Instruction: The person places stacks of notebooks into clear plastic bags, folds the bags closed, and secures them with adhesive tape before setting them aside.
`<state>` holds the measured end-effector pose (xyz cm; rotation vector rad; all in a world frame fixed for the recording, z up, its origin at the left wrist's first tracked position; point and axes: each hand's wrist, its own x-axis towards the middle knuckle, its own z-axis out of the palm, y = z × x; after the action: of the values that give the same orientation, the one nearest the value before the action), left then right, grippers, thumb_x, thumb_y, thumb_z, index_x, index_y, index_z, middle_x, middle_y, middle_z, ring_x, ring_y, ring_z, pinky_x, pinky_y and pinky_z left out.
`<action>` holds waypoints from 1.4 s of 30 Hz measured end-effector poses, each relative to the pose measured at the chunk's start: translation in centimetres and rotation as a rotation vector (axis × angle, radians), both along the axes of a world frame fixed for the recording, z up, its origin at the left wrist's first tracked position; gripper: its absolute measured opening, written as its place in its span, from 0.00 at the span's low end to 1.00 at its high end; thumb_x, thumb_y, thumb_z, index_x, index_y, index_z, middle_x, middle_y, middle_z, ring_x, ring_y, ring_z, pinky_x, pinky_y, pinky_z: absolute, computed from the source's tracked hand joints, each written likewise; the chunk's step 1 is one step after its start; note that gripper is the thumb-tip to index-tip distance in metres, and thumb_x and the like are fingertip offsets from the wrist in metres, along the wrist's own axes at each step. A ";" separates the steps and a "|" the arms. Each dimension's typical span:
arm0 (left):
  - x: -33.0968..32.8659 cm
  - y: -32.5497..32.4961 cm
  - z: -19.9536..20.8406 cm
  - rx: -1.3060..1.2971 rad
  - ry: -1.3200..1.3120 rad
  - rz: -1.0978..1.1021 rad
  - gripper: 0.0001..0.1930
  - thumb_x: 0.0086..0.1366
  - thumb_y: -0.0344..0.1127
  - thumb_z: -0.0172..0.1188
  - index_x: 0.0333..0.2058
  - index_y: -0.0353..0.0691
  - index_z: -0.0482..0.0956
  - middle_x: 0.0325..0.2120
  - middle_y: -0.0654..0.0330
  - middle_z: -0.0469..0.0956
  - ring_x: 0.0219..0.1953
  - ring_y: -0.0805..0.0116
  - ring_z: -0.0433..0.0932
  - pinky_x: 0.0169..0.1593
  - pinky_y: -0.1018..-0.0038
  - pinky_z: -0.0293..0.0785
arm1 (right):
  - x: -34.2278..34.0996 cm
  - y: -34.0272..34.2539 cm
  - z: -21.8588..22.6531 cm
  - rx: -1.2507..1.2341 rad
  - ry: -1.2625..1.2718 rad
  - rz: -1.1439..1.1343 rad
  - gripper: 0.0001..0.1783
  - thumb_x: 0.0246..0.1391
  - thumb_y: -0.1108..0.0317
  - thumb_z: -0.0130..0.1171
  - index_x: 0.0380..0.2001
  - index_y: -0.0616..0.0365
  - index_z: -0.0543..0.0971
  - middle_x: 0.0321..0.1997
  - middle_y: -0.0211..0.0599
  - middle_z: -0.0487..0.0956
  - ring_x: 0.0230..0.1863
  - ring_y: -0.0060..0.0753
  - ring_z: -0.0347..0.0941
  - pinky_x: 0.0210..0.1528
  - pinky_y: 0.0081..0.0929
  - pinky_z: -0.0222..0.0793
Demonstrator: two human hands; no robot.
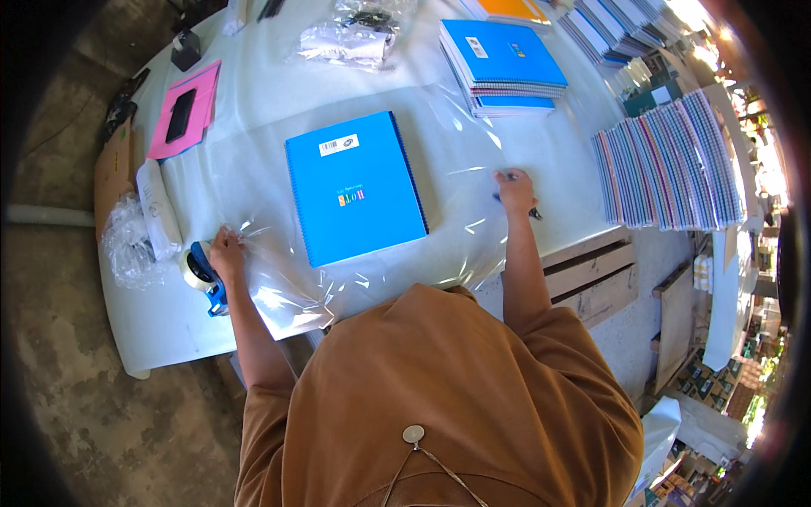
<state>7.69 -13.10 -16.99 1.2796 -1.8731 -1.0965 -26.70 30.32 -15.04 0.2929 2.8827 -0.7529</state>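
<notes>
A blue spiral notebook (359, 232) with a white label lies on a sheet of clear plastic film (300, 304) that spreads over the table. At the film's left edge my left hand (226, 253) is closed on the clear plastic film. Right beside that hand stands a blue tape dispenser (203, 275) with a roll of tape. My right hand (516, 193) is closed near the film's right side, around a small dark tool whose ends stick out on both sides; its exact kind is hidden by the fingers.
Blue notebooks (507, 59) are stacked at the far side, with a long row of spiral-bound notebooks (667, 165) to the right. A phone (180, 116) rests on pink paper (205, 101). Crumpled plastic (131, 245) and a white roll (158, 207) lie at the left edge.
</notes>
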 end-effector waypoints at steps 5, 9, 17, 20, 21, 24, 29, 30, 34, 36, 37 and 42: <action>-1.3 2.0 1.1 -0.698 -0.573 0.127 0.10 0.59 0.39 0.57 0.32 0.40 0.80 0.24 0.56 0.78 0.26 0.59 0.78 0.32 0.66 0.72 | -0.6 0.9 -0.8 -0.406 0.013 0.044 0.15 0.46 0.56 0.61 0.27 0.58 0.81 0.41 0.39 0.79 0.41 0.41 0.74 0.44 0.31 0.65; -2.2 3.1 1.2 -0.668 -0.530 0.130 0.09 0.59 0.41 0.56 0.33 0.43 0.79 0.30 0.56 0.78 0.30 0.54 0.76 0.33 0.61 0.70 | -0.8 1.4 -3.0 0.134 0.406 0.351 0.08 0.45 0.63 0.62 0.23 0.55 0.81 0.36 0.40 0.78 0.35 0.45 0.73 0.39 0.32 0.67; -2.5 2.8 0.3 -0.622 -0.425 0.141 0.08 0.60 0.39 0.56 0.31 0.43 0.77 0.25 0.53 0.77 0.30 0.51 0.77 0.34 0.60 0.70 | 0.8 -1.0 -0.4 0.201 0.490 0.295 0.03 0.47 0.65 0.59 0.27 0.48 0.78 0.31 0.36 0.76 0.38 0.42 0.70 0.43 0.38 0.61; -3.8 3.7 1.9 -0.311 -0.418 0.091 0.10 0.59 0.40 0.57 0.33 0.40 0.74 0.25 0.52 0.78 0.30 0.52 0.78 0.34 0.62 0.71 | 1.4 -0.9 -0.2 0.256 0.482 0.344 0.04 0.47 0.64 0.60 0.29 0.48 0.77 0.30 0.35 0.77 0.38 0.41 0.71 0.43 0.39 0.61; -3.7 3.5 2.3 -0.312 -0.417 0.092 0.10 0.59 0.40 0.57 0.33 0.40 0.74 0.25 0.52 0.78 0.30 0.52 0.78 0.34 0.62 0.71 | 1.8 -1.4 0.2 0.281 0.585 0.360 0.05 0.47 0.63 0.60 0.29 0.47 0.77 0.28 0.34 0.77 0.37 0.40 0.71 0.43 0.40 0.62; -2.7 1.4 2.0 -0.200 -0.583 -0.167 0.14 0.59 0.40 0.58 0.39 0.38 0.70 0.27 0.50 0.78 0.31 0.54 0.78 0.34 0.65 0.71 | 2.4 -2.6 1.8 0.252 0.419 0.423 0.06 0.48 0.62 0.59 0.31 0.48 0.77 0.27 0.34 0.78 0.36 0.40 0.73 0.43 0.39 0.61; -2.6 -0.7 1.4 0.264 -0.098 -0.319 0.22 0.60 0.39 0.58 0.50 0.39 0.65 0.33 0.56 0.80 0.33 0.67 0.79 0.36 0.72 0.72 | 0.5 -2.6 2.6 0.306 0.238 0.498 0.11 0.47 0.60 0.60 0.33 0.53 0.76 0.29 0.37 0.80 0.32 0.39 0.76 0.42 0.37 0.62; -3.5 0.1 2.5 0.268 -0.102 -0.329 0.22 0.60 0.39 0.58 0.50 0.39 0.65 0.33 0.56 0.80 0.33 0.67 0.79 0.36 0.72 0.72 | -0.1 -2.1 2.3 0.352 0.303 0.496 0.12 0.47 0.61 0.61 0.33 0.54 0.75 0.29 0.39 0.80 0.30 0.38 0.77 0.40 0.35 0.64; -3.2 2.1 6.6 0.413 0.214 -0.361 0.26 0.60 0.37 0.57 0.54 0.36 0.61 0.41 0.51 0.77 0.41 0.64 0.77 0.38 0.70 0.73 | 0.1 -2.0 4.3 -0.661 0.120 0.396 0.15 0.48 0.61 0.62 0.34 0.59 0.75 0.32 0.39 0.80 0.30 0.31 0.78 0.30 0.29 0.70; -1.0 2.3 7.4 0.535 -0.092 -0.411 0.27 0.57 0.40 0.60 0.53 0.38 0.64 0.39 0.53 0.78 0.38 0.64 0.78 0.34 0.70 0.74 | 2.0 -1.3 7.9 -0.670 -0.458 0.510 0.15 0.50 0.62 0.61 0.36 0.62 0.75 0.32 0.39 0.79 0.29 0.29 0.79 0.23 0.23 0.71; -0.1 2.8 7.7 0.540 -0.096 -0.411 0.27 0.57 0.40 0.60 0.53 0.38 0.64 0.39 0.53 0.78 0.38 0.64 0.78 0.34 0.70 0.74 | 2.3 -0.6 8.0 -0.581 -0.501 0.557 0.19 0.52 0.60 0.59 0.41 0.63 0.74 0.33 0.41 0.79 0.29 0.33 0.79 0.25 0.25 0.72; 4.3 3.1 4.8 0.769 -0.596 -0.615 0.25 0.56 0.44 0.58 0.51 0.40 0.68 0.36 0.57 0.79 0.33 0.65 0.79 0.25 0.72 0.73 | 1.4 2.0 6.7 -0.382 -0.908 0.628 0.28 0.50 0.57 0.61 0.49 0.66 0.70 0.36 0.43 0.79 0.33 0.32 0.79 0.28 0.24 0.72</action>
<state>11.99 -10.03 -12.17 1.5969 -2.5005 -2.0819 -25.30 32.35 -8.33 -0.2568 1.7714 -0.7499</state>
